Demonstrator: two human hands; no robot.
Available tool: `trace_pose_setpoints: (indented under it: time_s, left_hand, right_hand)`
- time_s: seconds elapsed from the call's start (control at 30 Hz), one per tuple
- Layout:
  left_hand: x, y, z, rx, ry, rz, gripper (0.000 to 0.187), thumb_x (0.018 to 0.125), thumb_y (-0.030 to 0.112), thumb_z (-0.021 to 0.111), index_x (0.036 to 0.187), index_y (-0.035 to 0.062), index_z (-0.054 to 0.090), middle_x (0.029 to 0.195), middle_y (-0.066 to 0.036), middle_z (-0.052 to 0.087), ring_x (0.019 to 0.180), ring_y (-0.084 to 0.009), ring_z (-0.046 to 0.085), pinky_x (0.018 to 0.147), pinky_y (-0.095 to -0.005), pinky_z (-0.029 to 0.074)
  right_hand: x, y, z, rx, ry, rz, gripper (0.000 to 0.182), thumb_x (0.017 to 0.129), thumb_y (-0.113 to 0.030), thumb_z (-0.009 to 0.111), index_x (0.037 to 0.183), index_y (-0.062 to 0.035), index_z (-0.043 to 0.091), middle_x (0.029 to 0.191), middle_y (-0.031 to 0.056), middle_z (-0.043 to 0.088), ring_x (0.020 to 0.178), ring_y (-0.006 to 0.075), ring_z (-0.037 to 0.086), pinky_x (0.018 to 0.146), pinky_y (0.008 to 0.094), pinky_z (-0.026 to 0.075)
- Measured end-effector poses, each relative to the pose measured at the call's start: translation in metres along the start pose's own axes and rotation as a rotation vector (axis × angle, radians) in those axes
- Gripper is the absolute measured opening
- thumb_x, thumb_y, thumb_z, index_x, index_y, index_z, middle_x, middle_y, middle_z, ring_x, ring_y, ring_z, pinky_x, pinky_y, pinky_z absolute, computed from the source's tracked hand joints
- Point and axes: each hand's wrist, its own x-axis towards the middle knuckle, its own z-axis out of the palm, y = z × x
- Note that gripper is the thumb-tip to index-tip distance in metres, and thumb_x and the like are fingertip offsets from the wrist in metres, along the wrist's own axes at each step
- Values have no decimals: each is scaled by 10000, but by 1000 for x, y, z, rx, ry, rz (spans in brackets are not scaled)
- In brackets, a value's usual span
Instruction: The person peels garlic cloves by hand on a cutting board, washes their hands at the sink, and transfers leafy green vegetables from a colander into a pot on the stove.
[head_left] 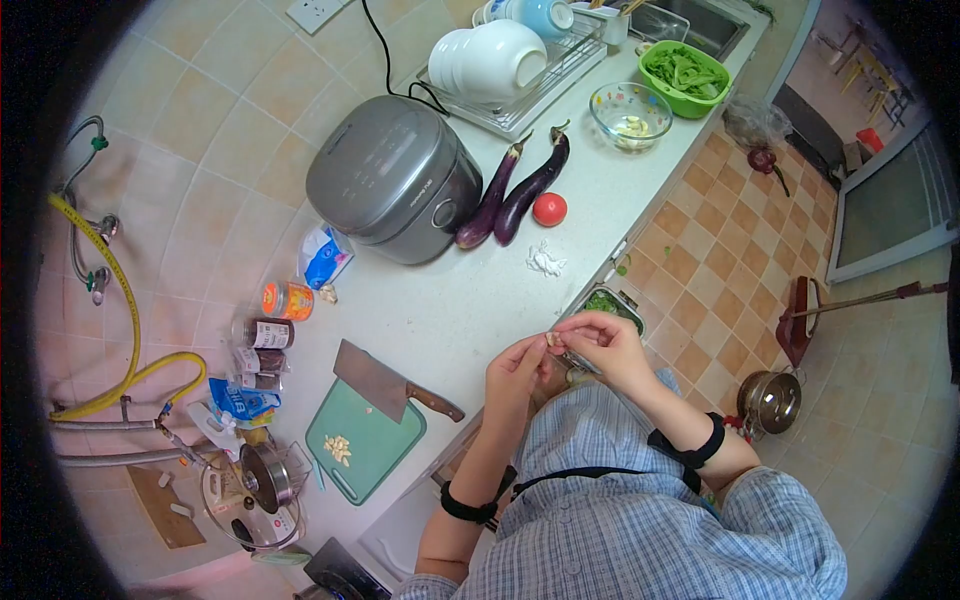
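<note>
My left hand [518, 366] and my right hand [604, 346] meet in front of my body, past the counter's front edge. Their fingertips pinch a small pale piece [552, 340], which looks like a garlic clove. Below the hands, partly hidden, is an open bin [626, 308] with green scraps inside. To the left, a cleaver [372, 378] lies across the upper part of a green cutting board [390, 440]. Chopped pale pieces [337, 449] rest on the board. A glass bowl [630, 118] farther back holds pale cloves.
A grey rice cooker [395, 180], two eggplants [530, 190], a tomato [549, 209] and a crumpled white tissue [545, 260] sit on the counter [440, 300]. Behind them are a dish rack [520, 115] with bowls and a green basket [684, 82] of leaves. Jars [287, 300] line the wall.
</note>
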Motion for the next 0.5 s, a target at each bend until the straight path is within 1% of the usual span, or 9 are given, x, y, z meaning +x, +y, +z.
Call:
trace_pose_setpoints:
  time_s: [0.13,0.23,0.33,0.47,0.5]
  left_hand:
    - [-1,2,2,57,4,9,222,848,131,476,972,-37,553,784,-44,574,595,-55,435,532,-170,360]
    - [0,3,3,36,17,5,224,850,135,476,970,-37,554,769,-43,574,580,-53,434,527,-162,360]
    - [0,3,1,26,-9,-17,229,855,140,468,971,-40,549,785,-45,577,586,-52,436,532,-158,362]
    - [1,-2,-2,-17,-19,-13,229,859,140,460,971,-41,544,799,-49,577,591,-53,439,532,-158,363]
    - [0,1,1,-9,-3,-17,227,863,158,451,930,-28,564,714,-15,529,580,-53,420,530,-164,340]
  right_hand:
    - [0,-1,0,-1,10,18,173,790,-22,531,944,55,545,879,96,588,799,147,587,740,236,471]
    - [0,-2,0,2,5,19,175,790,-23,531,946,54,545,874,95,591,796,148,590,737,235,471]
    - [0,-7,1,-69,19,29,175,793,-26,529,947,54,546,864,95,594,799,151,590,733,232,470]
    - [2,-7,-1,33,-7,89,179,798,-34,522,954,52,542,856,100,596,789,156,593,720,233,471]
    - [2,-7,-2,65,-13,102,181,800,-35,520,957,52,539,855,102,596,783,158,595,716,236,472]
